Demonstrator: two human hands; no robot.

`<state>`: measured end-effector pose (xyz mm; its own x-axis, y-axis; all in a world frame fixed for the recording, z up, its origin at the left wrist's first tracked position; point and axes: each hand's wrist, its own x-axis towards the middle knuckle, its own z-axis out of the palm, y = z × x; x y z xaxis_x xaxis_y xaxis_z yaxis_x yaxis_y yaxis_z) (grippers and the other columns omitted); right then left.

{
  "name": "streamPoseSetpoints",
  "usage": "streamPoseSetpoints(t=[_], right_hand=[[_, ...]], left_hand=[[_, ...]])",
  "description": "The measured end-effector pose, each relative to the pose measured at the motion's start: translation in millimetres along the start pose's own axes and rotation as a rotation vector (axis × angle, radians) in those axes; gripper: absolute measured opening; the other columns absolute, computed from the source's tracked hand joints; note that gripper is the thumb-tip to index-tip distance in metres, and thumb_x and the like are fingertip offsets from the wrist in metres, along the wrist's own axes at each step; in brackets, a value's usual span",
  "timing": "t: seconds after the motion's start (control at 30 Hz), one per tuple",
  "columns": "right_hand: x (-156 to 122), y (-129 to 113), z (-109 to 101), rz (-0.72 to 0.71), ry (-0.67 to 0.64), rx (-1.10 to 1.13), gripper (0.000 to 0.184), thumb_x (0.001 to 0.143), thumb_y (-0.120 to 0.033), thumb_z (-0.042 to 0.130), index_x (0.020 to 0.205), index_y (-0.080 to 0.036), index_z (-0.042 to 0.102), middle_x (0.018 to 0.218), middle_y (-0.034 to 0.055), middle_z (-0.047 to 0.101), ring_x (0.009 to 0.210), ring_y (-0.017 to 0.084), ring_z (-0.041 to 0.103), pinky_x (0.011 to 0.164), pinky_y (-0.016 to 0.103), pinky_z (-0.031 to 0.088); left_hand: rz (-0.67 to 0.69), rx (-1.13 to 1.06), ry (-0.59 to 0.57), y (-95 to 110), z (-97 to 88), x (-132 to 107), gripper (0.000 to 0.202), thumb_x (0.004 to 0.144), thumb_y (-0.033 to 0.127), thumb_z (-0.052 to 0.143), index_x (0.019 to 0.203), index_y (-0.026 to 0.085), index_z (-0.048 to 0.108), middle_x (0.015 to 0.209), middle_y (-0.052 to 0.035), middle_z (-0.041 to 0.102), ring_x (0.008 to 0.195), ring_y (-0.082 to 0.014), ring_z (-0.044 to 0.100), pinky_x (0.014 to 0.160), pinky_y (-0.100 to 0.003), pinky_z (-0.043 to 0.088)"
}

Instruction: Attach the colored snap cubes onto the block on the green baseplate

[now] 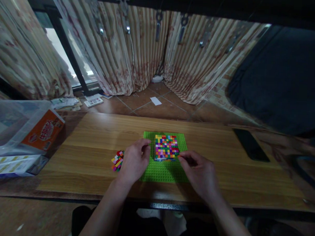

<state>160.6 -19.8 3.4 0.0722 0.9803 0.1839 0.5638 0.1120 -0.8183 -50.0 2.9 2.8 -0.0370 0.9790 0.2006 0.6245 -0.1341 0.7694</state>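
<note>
A green studded baseplate (166, 171) lies on the wooden table (95, 136). On its upper middle stands a square block of many small coloured bricks (166, 147). My left hand (134, 162) rests on the plate's left edge, fingers curled, touching the block's left side. My right hand (197, 171) is at the block's lower right corner, fingers pinched on a small orange piece (179, 156). A small heap of loose coloured bricks (117, 160) lies just left of my left hand.
A black phone (251, 144) lies at the table's right. At the left stand a clear plastic bag with an orange box (42, 129) and flat cartons (13, 164). Curtains (139, 48) and a tiled floor with papers are beyond the table.
</note>
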Motion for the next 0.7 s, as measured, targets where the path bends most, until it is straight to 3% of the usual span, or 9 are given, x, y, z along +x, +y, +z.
streamPoseSetpoints(t=[0.4,0.7], right_hand=[[-2,-4,9,-0.163,0.014,-0.080,0.013,0.087,-0.025,0.060,0.088,-0.022,0.072,0.085,0.0019,0.073,0.074,0.016,0.067,0.070,0.028,0.051],[-2,-2,5,0.014,0.001,0.007,0.015,0.085,-0.035,0.063,0.083,-0.023,0.071,0.083,0.0029,0.074,0.074,0.019,0.068,0.069,0.031,0.052]], left_hand=[[-0.032,0.029,-0.092,11,8.9,1,0.022,0.088,0.014,0.050,0.096,0.016,0.070,0.093,-0.0066,0.074,0.084,-0.0201,0.069,0.076,-0.031,0.051],[-0.020,0.031,-0.082,9,10.1,0,0.021,0.087,0.014,0.050,0.095,0.019,0.069,0.089,-0.0048,0.074,0.080,-0.0180,0.068,0.074,-0.028,0.051]])
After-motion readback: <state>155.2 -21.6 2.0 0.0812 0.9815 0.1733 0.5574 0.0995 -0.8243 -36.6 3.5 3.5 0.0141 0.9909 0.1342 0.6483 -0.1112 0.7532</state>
